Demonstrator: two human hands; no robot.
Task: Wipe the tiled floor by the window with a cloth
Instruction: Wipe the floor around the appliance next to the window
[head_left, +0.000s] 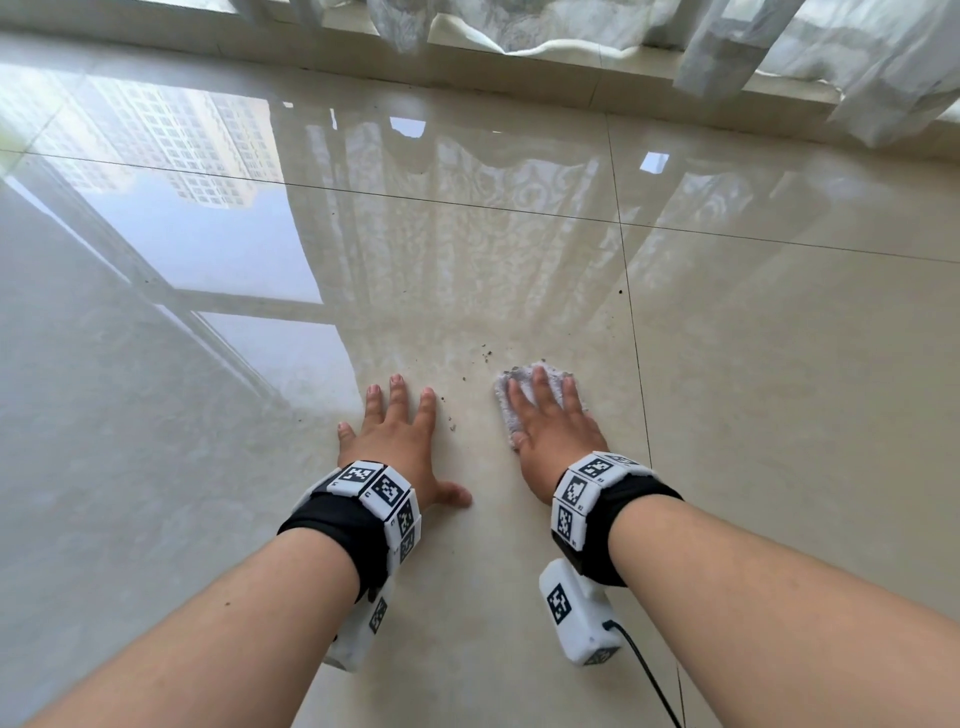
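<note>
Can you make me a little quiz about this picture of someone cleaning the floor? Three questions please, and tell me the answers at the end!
1. Which hand presses the white cloth on the floor tile? A: the left. B: the right. C: both.
2. True or false: the left hand lies flat, fingers spread, on bare tile.
3. Fill the gap: small dark ____ of dirt lie on the tile near the cloth.
Key: 1 B, the right hand. 2 true. 3 specks.
</note>
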